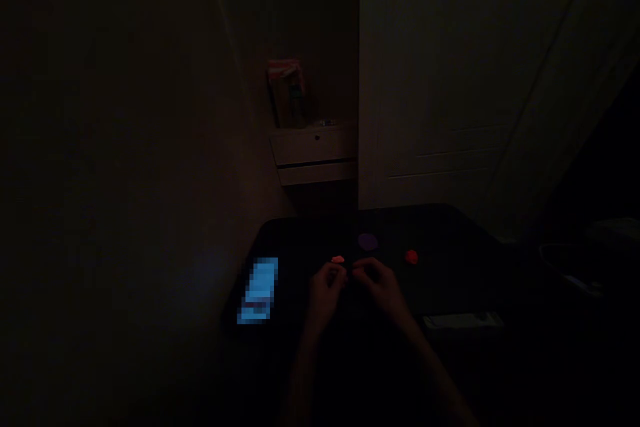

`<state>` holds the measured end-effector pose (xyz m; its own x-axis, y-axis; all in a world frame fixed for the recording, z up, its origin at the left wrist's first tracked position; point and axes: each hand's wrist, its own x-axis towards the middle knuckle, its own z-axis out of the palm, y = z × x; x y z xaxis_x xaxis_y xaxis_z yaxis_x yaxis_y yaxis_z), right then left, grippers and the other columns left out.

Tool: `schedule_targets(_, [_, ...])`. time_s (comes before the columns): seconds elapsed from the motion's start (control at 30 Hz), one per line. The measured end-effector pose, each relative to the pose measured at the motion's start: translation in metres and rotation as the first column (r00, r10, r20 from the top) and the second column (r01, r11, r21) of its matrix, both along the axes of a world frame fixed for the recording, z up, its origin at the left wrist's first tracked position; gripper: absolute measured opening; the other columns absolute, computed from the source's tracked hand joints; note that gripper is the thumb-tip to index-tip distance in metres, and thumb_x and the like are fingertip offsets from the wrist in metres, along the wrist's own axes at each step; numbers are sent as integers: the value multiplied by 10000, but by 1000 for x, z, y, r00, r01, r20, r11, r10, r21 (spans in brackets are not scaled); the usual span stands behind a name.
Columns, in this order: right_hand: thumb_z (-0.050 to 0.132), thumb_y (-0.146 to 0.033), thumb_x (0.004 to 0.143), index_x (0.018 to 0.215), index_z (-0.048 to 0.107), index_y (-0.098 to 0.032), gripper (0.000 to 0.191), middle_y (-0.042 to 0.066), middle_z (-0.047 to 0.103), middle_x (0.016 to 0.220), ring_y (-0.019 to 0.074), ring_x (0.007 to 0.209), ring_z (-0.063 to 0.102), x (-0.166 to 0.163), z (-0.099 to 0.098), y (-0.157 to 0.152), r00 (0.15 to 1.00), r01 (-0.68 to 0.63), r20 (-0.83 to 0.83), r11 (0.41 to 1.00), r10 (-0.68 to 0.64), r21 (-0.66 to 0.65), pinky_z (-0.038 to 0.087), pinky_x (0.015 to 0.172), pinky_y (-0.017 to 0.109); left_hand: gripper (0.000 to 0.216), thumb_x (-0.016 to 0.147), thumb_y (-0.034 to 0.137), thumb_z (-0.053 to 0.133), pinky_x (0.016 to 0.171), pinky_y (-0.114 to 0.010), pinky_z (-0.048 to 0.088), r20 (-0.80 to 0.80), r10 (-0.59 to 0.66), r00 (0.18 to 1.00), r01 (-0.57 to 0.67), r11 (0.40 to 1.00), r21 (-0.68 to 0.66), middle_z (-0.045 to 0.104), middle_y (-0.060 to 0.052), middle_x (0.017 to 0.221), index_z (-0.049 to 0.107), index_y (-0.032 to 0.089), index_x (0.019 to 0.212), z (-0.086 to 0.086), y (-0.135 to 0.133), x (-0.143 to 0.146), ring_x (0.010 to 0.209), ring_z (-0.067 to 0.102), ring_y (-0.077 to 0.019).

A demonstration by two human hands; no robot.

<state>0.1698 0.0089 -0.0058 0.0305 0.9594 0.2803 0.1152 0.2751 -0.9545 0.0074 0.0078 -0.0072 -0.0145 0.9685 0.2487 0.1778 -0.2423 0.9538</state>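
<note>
The room is very dark. My left hand (327, 290) and my right hand (380, 283) meet over a dark table (450, 233), fingers curled toward each other as in a pinch. What they hold, if anything, is too dim to make out. Just beyond my left fingertips lies a small orange-red lump (339, 259). A purple lump (368, 241) sits a little farther back, and a red lump (411, 256) lies to the right of my right hand.
A lit blue phone screen (260, 290) glows on the table's left side. A pale flat object (463, 320) lies at the right. Behind stand a small drawer unit (315, 153) with a box (286, 90) on top, and a white door (475, 80).
</note>
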Motion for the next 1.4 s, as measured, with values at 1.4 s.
schedule_targets(1.4, [654,-484,854,979,722,-205,313,87,765,974,265,926,713,-1,1,3,998,58,-30,998,-57,25,546,839,380,171,771,162,735,1006,-441,462,-305,26,952,12,992,122,728,-80,1135,761,233,925,-6,6,6,1117,628,-271])
